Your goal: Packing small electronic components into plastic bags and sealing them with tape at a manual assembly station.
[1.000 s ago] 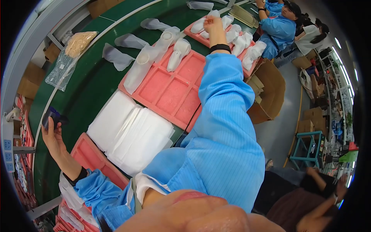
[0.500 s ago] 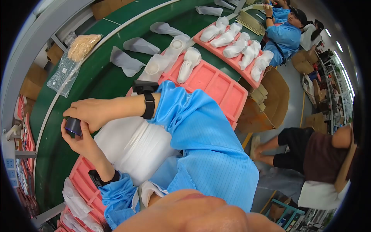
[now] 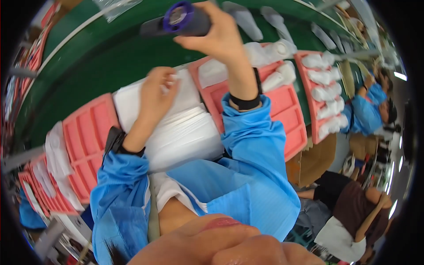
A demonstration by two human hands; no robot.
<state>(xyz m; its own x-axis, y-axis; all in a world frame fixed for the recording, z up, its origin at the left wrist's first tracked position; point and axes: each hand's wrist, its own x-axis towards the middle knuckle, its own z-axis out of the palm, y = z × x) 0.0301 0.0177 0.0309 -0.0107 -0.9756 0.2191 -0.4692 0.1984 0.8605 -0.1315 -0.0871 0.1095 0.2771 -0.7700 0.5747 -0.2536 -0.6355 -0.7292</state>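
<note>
My right hand (image 3: 218, 33) is raised over the green conveyor (image 3: 101, 57), its fingers closed around a dark grey cylindrical device (image 3: 196, 24). The device has a purple-rimmed round end, and a dark flat part juts out to the left, blurred. Lower and to the left, my left hand (image 3: 157, 90) holds nothing that I can see; its fingers are loosely bent and apart. It hovers over a stack of thin white packing sheets (image 3: 185, 137) lying in front of my body.
Pink compartment trays (image 3: 90, 126) stand left of the stack, some bearing white wrapped items (image 3: 57, 150). Another pink tray (image 3: 287, 101) lies to the right. Beyond it, a tray holds several white wrapped bundles (image 3: 324, 92). Pale sleeves (image 3: 245, 20) lie on the conveyor. Co-workers (image 3: 369, 108) are at right.
My hands were together at the left with the device. Now my right hand has lifted it rightward, while my left hand has let go and moved over the white sheets. The view has turned.
</note>
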